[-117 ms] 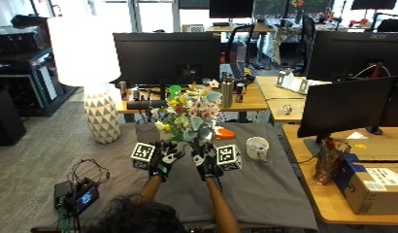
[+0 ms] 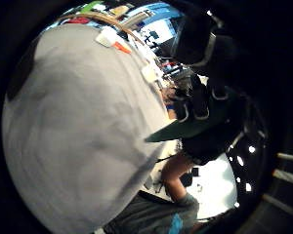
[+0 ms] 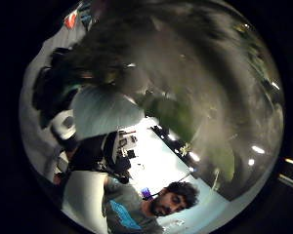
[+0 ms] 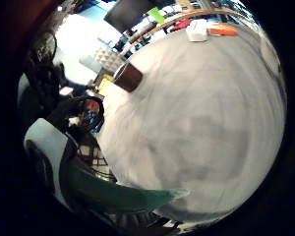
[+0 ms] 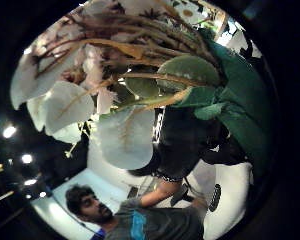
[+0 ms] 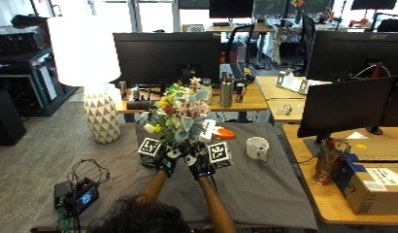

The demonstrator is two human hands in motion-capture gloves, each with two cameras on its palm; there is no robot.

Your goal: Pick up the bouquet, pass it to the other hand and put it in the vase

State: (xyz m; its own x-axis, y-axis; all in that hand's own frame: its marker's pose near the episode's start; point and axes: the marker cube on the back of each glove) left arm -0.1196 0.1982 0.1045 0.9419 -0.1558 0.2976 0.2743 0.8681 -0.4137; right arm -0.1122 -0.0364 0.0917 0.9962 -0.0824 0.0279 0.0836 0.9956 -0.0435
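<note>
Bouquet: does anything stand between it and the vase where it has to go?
Nothing visible does. The left hand and the right hand hold the bouquet above the grey cloth; only bare cloth lies around the brown vase.

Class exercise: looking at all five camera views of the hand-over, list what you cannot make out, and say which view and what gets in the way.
- Bouquet stems: outside view, hidden behind both gloves.
- Which hand has the grip: left hand and right hand meet at the stems; fingers unclear.
- Vase: outside view, mostly hidden behind left hand and bouquet.
- Mug print: too small.
</note>
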